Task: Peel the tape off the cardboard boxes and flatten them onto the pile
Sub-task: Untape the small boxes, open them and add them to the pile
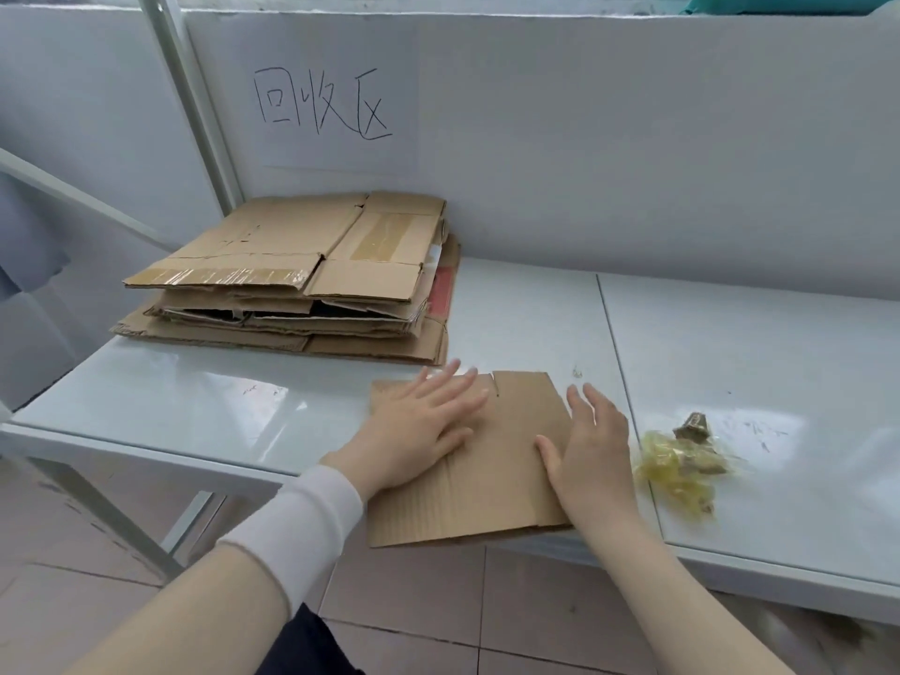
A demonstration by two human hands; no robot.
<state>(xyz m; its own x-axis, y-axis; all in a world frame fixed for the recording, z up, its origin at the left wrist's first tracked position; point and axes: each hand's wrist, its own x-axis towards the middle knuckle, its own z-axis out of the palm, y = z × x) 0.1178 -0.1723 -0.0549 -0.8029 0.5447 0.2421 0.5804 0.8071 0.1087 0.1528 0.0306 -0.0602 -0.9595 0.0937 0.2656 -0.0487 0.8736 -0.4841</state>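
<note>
**Both hands flat on a collapsed box at the recycling corner**

From my remote seat on the head camera, I see a flattened cardboard box (506, 460) lying on the pale table (195, 406), its near edge hanging just past the table's front rim. The left hand (423, 421) lies palm down on the box's left half, fingers straight and fanned, gripping nothing. The right hand (591, 455) presses on the box's right edge, fingers extended and close together, thumb splayed inward across the cardboard. I cannot tell whether its fingertips rest on the cardboard or on the table just beyond it. A white sleeve (311, 523) covers the left forearm.

Behind the box, near but apart from it, the pile (302, 275) of flattened boxes sits against the grey partition. Strips of glossy tape show on its top sheet. To the right of the right hand, a crumpled wad of yellowish tape (682, 465) with scraps of brown card lies on the table. A handwritten sign (321, 104) is fixed to the partition above the pile.
</note>
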